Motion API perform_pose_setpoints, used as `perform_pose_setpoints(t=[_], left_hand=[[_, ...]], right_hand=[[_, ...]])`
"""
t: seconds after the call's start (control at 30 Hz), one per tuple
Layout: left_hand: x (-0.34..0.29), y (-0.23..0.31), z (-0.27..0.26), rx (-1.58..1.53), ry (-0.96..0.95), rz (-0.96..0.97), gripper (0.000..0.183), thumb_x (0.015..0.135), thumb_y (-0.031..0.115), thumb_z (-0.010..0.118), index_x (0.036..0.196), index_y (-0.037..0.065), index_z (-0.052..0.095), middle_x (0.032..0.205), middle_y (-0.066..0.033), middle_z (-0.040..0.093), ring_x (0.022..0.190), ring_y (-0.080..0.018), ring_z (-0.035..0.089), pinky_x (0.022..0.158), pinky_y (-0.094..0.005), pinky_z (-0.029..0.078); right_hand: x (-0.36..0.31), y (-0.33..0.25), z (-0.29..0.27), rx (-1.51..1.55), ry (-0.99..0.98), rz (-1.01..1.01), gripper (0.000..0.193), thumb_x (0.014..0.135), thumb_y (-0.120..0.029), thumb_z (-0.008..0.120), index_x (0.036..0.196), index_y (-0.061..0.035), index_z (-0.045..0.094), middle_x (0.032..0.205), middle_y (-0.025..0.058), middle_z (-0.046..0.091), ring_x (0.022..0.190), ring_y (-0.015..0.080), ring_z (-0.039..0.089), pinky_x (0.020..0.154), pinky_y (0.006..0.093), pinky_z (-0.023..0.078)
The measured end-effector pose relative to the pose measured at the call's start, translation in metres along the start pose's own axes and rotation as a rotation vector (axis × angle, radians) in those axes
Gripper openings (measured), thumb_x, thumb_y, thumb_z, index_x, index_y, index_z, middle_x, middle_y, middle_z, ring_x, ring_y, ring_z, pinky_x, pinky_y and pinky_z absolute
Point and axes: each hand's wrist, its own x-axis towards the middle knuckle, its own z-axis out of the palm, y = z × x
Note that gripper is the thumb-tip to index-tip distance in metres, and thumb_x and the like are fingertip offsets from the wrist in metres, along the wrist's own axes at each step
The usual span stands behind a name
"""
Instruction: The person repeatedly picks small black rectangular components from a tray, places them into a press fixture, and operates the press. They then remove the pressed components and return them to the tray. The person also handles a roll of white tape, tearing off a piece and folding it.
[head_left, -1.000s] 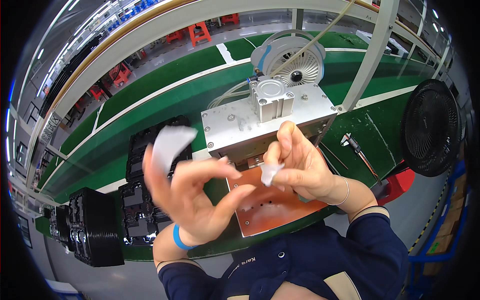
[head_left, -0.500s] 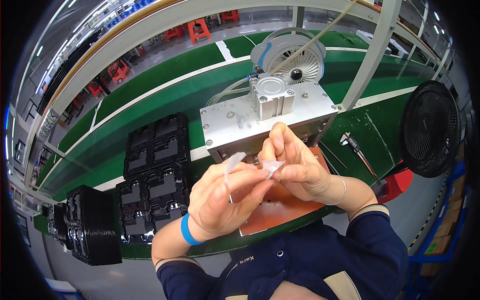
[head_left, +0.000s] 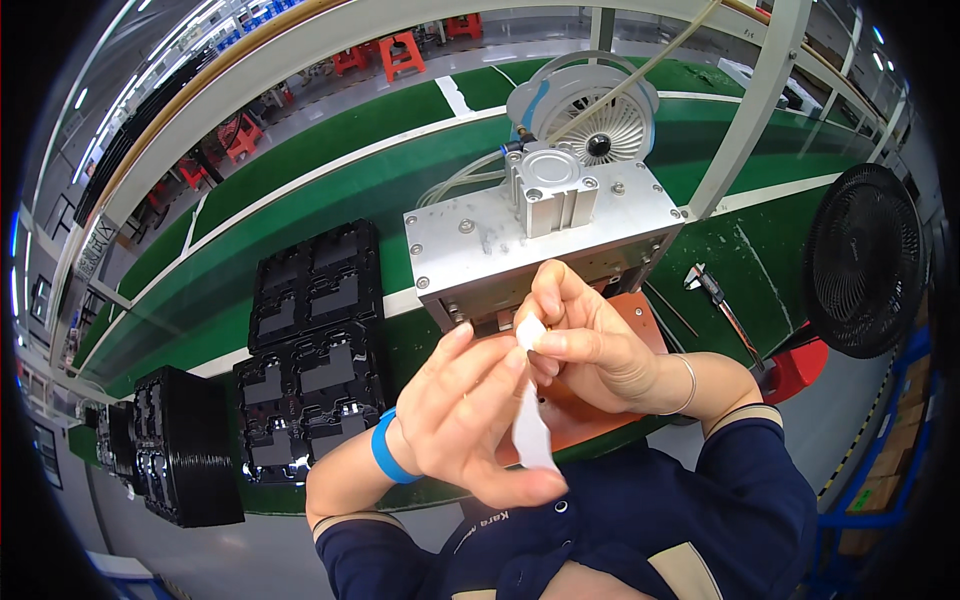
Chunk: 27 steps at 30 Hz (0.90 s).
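My right hand pinches the upper end of a thin white strip, which looks like paper or tape. A bunched white piece shows at its thumb and index finger; whether it joins the strip is hard to tell. My left hand, with a blue band at the wrist, is open, thumb spread away from the fingers. Its fingertips touch or nearly touch the strip, which hangs past them toward the thumb. Both hands are over an orange plate, in front of a silver metal press.
Black molded trays lie at the left, with a tall stack of them farther out. To the right are a digital caliper, a thin rod and a black fan. A white fan stands behind the press.
My left hand has opened from its pinch, its thumb moving down and away. The white strip, earlier bunched between both hands, now hangs down from the right fingertips.
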Motion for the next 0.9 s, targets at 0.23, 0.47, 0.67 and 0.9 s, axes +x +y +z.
perform_pose_setpoints(t=[0.23,0.47,0.67,0.9], left_hand=[[0.010,0.000,-0.007,-0.147,-0.164,-0.456,0.058,0.085,0.009,0.069,0.134,0.001,0.039,0.101,-0.0175,0.069,0.087,-0.0312,0.069,0.082,-0.0409,0.054],[0.012,-0.008,-0.002,-0.536,0.048,-0.659,0.095,0.080,-0.014,0.067,0.149,0.001,0.003,0.093,-0.0162,0.068,0.084,-0.0226,0.068,0.075,-0.0303,0.055],[0.013,-0.010,-0.005,-0.600,-0.049,-0.700,0.102,0.081,-0.011,0.067,0.152,0.012,-0.003,0.091,-0.0122,0.063,0.084,-0.0185,0.065,0.080,-0.0315,0.056],[0.019,-0.012,0.000,-0.292,0.001,-0.351,0.093,0.075,-0.009,0.074,0.147,0.002,0.017,0.093,-0.0158,0.069,0.080,-0.0219,0.069,0.069,-0.0333,0.057]], right_hand=[[0.003,-0.006,-0.008,0.077,0.029,-0.027,0.020,0.092,-0.008,0.062,0.096,-0.0172,0.044,0.089,-0.0004,0.056,0.075,0.0068,0.056,0.066,0.0217,0.048],[0.004,-0.006,-0.007,0.121,-0.001,0.021,0.021,0.092,-0.009,0.062,0.094,-0.0168,0.043,0.086,-0.0011,0.054,0.073,0.0070,0.056,0.064,0.0216,0.051],[0.002,-0.005,-0.005,0.078,0.022,0.049,0.024,0.091,-0.008,0.065,0.095,-0.0162,0.042,0.091,0.0001,0.059,0.070,0.0065,0.055,0.059,0.0198,0.045],[0.000,-0.004,-0.007,0.101,-0.020,0.053,0.024,0.091,-0.007,0.065,0.096,-0.0148,0.043,0.095,0.0036,0.063,0.063,0.0063,0.056,0.060,0.0196,0.045]])
